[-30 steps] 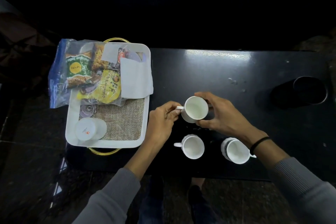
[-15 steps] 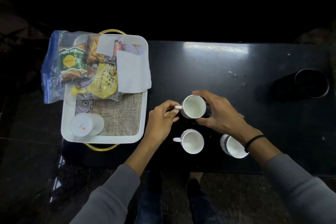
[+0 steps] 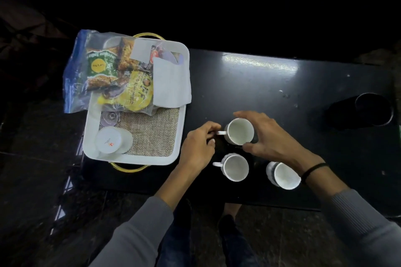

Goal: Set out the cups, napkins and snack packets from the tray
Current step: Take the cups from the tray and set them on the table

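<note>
sleeves (image 3: pixel 138 234): grey, ribbed | right wrist: black band (image 3: pixel 313 171)

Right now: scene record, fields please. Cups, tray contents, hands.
cups_on_table: three white, upright, apart
far_cup: handle pinched by left hand
right_hand: open, fingers curved around far cup, contact unclear
near_cups: middle cup, right cup, untouched
tray: white, burlap liner, at table's left end
still_in_tray: bag of snack packets, napkins, upturned cup
table: black, glossy

White cups (image 3: pixel 239 134) on a glossy black table (image 3: pixel 271 84) — white tray (image 3: pixel 182 136), tan burlap liner (image 3: pixel 149 134).
</note>
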A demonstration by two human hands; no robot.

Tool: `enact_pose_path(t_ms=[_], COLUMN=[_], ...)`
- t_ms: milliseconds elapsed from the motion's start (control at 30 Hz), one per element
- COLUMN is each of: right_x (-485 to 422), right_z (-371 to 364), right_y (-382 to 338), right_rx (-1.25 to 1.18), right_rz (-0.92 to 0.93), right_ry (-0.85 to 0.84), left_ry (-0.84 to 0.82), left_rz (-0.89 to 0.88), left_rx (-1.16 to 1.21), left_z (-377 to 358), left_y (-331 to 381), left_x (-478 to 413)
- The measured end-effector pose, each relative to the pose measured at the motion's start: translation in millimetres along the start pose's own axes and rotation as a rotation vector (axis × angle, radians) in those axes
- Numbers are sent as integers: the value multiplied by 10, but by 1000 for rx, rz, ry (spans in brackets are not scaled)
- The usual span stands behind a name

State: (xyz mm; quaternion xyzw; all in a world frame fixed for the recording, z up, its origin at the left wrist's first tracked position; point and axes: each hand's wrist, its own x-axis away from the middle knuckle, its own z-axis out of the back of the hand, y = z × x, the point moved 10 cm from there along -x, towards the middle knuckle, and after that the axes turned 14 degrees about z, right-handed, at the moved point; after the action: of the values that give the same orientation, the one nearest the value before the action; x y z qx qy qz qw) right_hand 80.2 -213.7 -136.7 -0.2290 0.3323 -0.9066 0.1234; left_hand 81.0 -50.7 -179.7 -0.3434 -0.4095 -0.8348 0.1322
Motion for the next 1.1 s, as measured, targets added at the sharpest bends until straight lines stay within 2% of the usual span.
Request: enact_pose_path(t_ms=[167, 333, 500, 667, 800, 933, 1100], right_x=[-197, -628, -1088, -1409, -1506, -1544, -1540], right_z=[63, -166, -634, -1127, -1413, -1505, -1448], right_y=[-535, -1230, -1723, -2022, -2072, -2051, -1917], right_rx=[49, 27, -72, -134, -180, -216, -221], right_rz=[143, 307, 351, 322, 256, 221, 186], right_ry=[16, -13, -62, -112, -154, -168, -163], left_ry=[90, 345, 554, 474, 361, 360, 372], left_rz=[-34, -55, -57, 170, 256, 249, 156], left_rx=[-84, -202, -350, -472, -261, -204, -241], left_z=[437, 1158, 1829, 2123, 2119, 2099, 2002], left_y=[92, -9, -393, -1046, -1386, -1521, -1374], left_x=[186, 355, 474, 339, 267, 202, 150])
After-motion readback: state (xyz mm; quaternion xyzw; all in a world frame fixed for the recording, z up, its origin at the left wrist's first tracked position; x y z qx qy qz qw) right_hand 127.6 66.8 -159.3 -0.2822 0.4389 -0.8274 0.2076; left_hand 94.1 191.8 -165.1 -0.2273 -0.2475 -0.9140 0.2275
